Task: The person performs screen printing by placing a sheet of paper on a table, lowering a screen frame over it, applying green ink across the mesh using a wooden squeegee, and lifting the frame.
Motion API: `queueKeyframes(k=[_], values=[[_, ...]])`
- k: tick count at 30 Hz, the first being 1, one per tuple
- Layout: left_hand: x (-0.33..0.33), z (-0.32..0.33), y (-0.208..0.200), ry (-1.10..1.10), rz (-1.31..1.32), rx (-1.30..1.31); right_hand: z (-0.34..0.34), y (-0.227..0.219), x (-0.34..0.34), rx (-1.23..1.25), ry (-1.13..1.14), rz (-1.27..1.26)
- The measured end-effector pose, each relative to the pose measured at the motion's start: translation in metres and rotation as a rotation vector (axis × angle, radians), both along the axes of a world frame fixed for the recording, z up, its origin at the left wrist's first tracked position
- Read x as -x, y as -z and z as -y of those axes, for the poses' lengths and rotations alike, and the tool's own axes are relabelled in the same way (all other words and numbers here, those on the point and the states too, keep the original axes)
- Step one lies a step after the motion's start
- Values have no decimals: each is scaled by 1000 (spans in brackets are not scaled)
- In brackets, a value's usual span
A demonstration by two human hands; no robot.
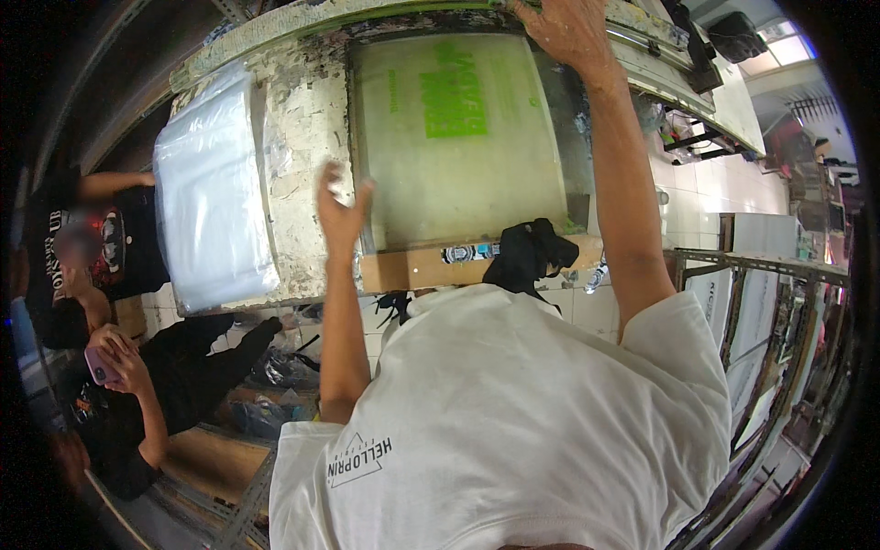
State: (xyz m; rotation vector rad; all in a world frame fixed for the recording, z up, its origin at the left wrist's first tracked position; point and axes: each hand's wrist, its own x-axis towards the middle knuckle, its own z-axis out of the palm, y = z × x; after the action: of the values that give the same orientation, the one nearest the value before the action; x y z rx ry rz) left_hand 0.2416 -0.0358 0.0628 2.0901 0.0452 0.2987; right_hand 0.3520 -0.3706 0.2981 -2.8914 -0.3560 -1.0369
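In front of me lies a printing screen (458,188) with pale yellow-green mesh and a bright green block of lettering at its far part. My left hand (343,209) is above the screen's left edge, slightly blurred, its fingers apart and nothing in them. At the far right corner of the screen is my right hand (564,37), over the far rail, where green ink shows. The picture's upper edge cuts its fingers off, so their grip is hidden. Left of the screen lies a stack of clear plastic bags (215,188) on the worn, ink-stained table (298,151).
A black cloth (527,257) hangs over the screen's near wooden edge (412,270). Two people are at the left, one holding a pink phone (103,365). Metal racks (761,266) stand at the right, and a white tabletop (733,110) is at the far right.
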Motion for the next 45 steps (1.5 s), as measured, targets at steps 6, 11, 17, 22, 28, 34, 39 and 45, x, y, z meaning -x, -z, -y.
queueKeyframes(k=[6, 11, 17, 22, 28, 34, 39, 45], values=[[117, 30, 42, 225, -190, 9, 8, -2, -1, -80, -2, 28], [145, 31, 20, 233, -198, -135, 5, 3, -4, -83, -21, -1], [136, 24, 36, 195, -234, -3, 6, -7, -9, -109, -29, 26], [142, 20, 47, 112, -269, 102, 8, 4, -21, -116, -38, 16], [123, 3, 40, 89, -280, 83, 6, -7, -18, -135, -86, 16], [75, -9, 33, 141, -213, -132, 21, 14, -35, -98, -90, 192], [24, -3, 31, 271, -105, -294, 19, 8, -36, -81, -49, 175], [-12, 27, 53, 177, -63, -525, 17, 4, -37, -157, 8, 82]])
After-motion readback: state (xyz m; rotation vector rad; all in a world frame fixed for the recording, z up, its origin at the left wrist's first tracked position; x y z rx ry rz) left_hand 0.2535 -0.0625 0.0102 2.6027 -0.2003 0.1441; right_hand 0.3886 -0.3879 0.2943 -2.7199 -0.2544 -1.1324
